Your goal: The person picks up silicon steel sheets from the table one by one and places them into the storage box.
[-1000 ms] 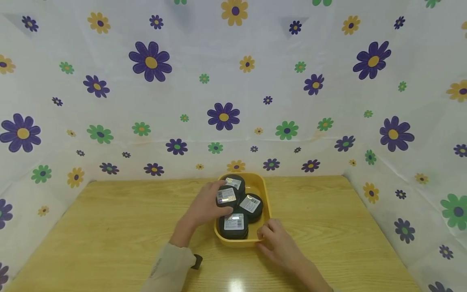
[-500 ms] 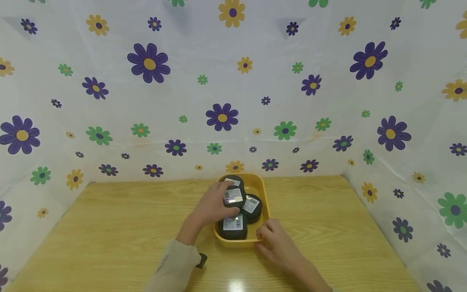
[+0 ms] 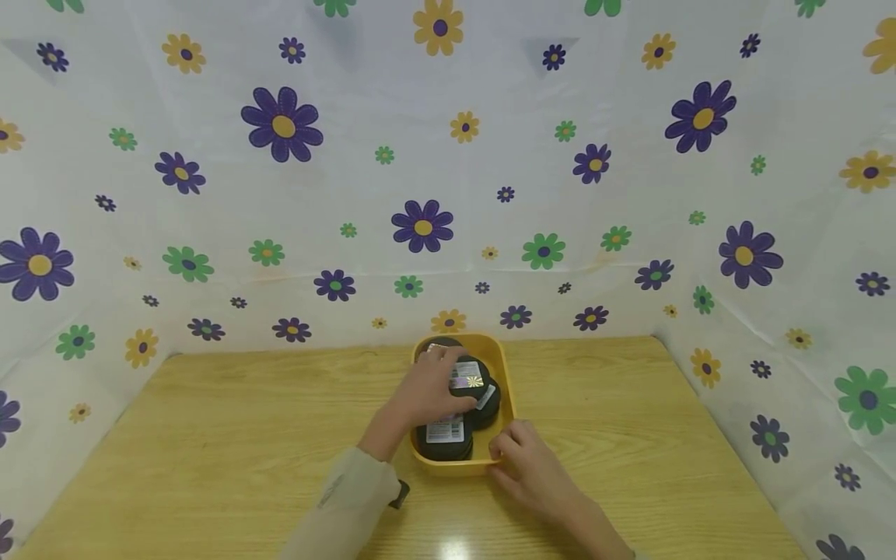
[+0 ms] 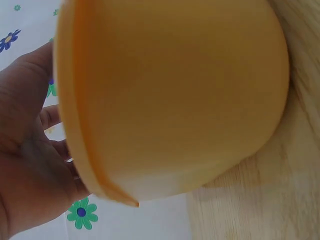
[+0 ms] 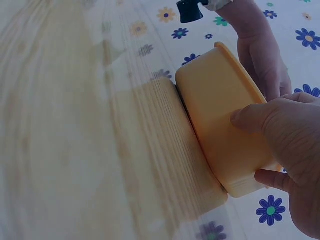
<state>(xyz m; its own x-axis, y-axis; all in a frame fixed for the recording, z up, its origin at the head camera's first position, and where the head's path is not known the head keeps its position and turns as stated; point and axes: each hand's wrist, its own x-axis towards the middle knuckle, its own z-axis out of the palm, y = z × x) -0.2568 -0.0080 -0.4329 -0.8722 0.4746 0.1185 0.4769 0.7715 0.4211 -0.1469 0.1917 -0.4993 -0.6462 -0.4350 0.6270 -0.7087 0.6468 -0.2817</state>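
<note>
In the head view my left hand [image 3: 423,390] pinches a flat black round case [image 3: 470,375] with a white label, held over the yellow bin [image 3: 509,389]. Beneath and around it sit more such cases: a near stack [image 3: 445,442], one at the right [image 3: 490,412], and a partly covered one at the far end [image 3: 439,342]. My right hand [image 3: 530,469] grips the bin's near right corner, thumb outside the wall [image 5: 215,100] in the right wrist view. The left wrist view shows mostly the bin's outer side [image 4: 175,100], which hides the left fingertips.
The bin stands on a light wooden table [image 3: 245,435], near its back edge. A white cloth with printed flowers [image 3: 350,101] hangs behind and along both sides. A dark object [image 3: 400,495] sits at the left cuff.
My left hand has moved to the right with the black case, from the left side of the bin toward its middle. The right hand stays at the corner. The head view shifts slightly.
</note>
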